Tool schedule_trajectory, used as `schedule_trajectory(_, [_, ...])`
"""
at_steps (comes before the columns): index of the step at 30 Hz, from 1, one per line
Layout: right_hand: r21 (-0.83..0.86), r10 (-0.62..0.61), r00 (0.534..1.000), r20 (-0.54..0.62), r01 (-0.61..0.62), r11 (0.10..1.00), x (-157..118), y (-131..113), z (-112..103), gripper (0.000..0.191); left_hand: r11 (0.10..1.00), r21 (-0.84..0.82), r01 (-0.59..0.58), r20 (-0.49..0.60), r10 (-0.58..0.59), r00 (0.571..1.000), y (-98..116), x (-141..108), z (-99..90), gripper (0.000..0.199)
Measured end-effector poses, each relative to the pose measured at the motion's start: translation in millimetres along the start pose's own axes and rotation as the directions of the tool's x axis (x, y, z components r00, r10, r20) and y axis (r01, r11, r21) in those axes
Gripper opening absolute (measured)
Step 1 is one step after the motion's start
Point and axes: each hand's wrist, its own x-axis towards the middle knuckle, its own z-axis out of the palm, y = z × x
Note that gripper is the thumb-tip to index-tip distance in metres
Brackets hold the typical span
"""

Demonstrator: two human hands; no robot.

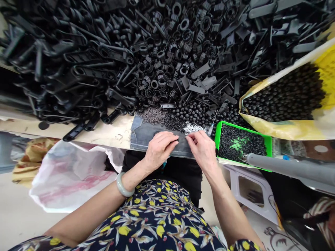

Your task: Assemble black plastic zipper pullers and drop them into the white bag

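Observation:
My left hand [161, 148] is closed in a pinch above the dark cloth mat [141, 134]. A small black part [177, 140] shows at its fingertips, too small to identify. To the right, my right hand [203, 148] is also closed, thumb against fingers, right at the near edge of a pile of small silver pins [192, 128]. Whatever that pinch holds is hidden. Behind the hands lie a heap of tiny brownish parts [154, 115], small black pieces [174, 122] and round black beads [192, 111]. A thin screwdriver-like tool [211, 128] lies beside the pins.
Black plastic rings [157, 83], long black handles [78, 73] and flat levers [201, 69] are heaped behind. At right stand a green tray [269, 144] of black bits, a yellow-white sack [277, 129] of black balls and a grey tube [282, 164]. A white bag [65, 177] hangs left.

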Motion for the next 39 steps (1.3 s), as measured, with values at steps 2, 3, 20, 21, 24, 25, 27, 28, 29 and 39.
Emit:
schedule_trajectory(2, [-0.028, 0.009, 0.999, 0.046, -0.008, 1.0, 4, -1, -2, 0.015, 1.0, -0.012, 0.012, 0.021, -0.012, 1.0, 0, 2, -1.5, 0.013])
schedule_trajectory(3, [-0.04, 0.006, 0.998, 0.066, -0.003, 0.999, 6, -1, -3, 0.015, 1.0, -0.013, 0.016, 0.031, -0.016, 0.999, 1, 3, -2.4, 0.013])
schedule_trajectory(20, [0.608, 0.101, 0.993, 0.069, -0.122, 0.784, -7, -4, -2, 0.015, 1.0, -0.015, -0.005, 0.02, 0.005, 1.0, 0, 6, -3.3, 0.012])
schedule_trajectory(21, [0.636, 0.072, 0.996, 0.058, -0.092, 0.766, -8, -8, 0, 0.015, 1.0, -0.014, -0.007, 0.016, 0.007, 1.0, 0, 6, -3.1, 0.012])
schedule_trajectory(24, [0.624, -0.023, 1.0, -0.01, 0.024, 0.781, -7, -17, 4, 0.012, 1.0, -0.017, -0.001, 0.004, 0.001, 1.0, -1, 5, -2.6, 0.012])
schedule_trajectory(25, [0.615, -0.035, 0.999, -0.031, 0.047, 0.788, -7, -18, 5, 0.012, 1.0, -0.024, 0.004, 0.004, -0.004, 1.0, -1, 5, -2.6, 0.012])
schedule_trajectory(27, [0.601, -0.037, 0.998, -0.054, 0.062, 0.797, -7, -20, 6, 0.011, 0.999, -0.041, 0.013, 0.003, -0.013, 1.0, -1, 5, -2.8, 0.013])
schedule_trajectory(28, [0.598, -0.033, 0.998, -0.055, 0.06, 0.799, -7, -20, 6, 0.011, 0.999, -0.048, 0.016, 0.002, -0.016, 1.0, -1, 5, -3.0, 0.013])
schedule_trajectory(29, [0.602, -0.026, 0.998, -0.053, 0.053, 0.797, -7, -19, 7, 0.011, 0.998, -0.055, 0.019, 0.001, -0.019, 1.0, -1, 6, -3.2, 0.013])
schedule_trajectory(39, [0.692, 0.033, 0.999, -0.022, -0.008, 0.722, -10, -14, 18, 0.017, 0.998, -0.061, 0.006, -0.027, -0.008, 1.0, -1, 5, -0.1, 0.008])
